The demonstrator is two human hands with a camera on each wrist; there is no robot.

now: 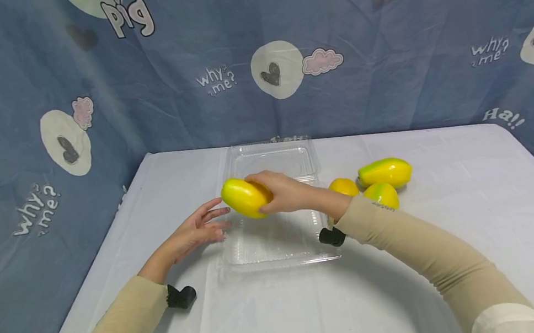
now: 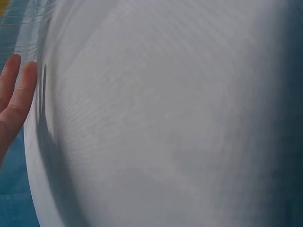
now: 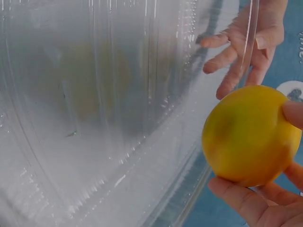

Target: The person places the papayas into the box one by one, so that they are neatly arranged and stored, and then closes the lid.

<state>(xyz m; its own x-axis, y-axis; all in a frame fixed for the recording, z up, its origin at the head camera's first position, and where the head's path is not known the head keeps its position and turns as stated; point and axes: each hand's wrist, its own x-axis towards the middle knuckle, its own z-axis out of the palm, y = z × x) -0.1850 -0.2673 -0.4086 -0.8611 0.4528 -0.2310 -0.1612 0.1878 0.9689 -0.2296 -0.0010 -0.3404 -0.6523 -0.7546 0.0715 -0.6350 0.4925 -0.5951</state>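
My right hand (image 1: 286, 191) grips a yellow papaya (image 1: 245, 197) between thumb and fingers, holding it above a clear plastic clamshell box (image 1: 277, 248). In the right wrist view the papaya (image 3: 251, 137) appears end-on, rounded and yellow-orange. The left hand (image 1: 196, 232) is beside the box's left edge, its fingers spread and pointing toward the fruit. Whether a left fingertip touches the papaya cannot be told. Only a few left fingers (image 2: 19, 99) show in the left wrist view. The box's lid (image 1: 271, 161) lies folded back, away from me.
Right of the box lie a long yellow-green papaya (image 1: 387, 173) and two more yellow fruits, one orange-yellow (image 1: 343, 185) and one green-streaked (image 1: 383, 195), partly hidden by the right forearm. A white cloth covers the table (image 1: 265, 316). A blue patterned curtain (image 1: 180, 110) hangs behind.
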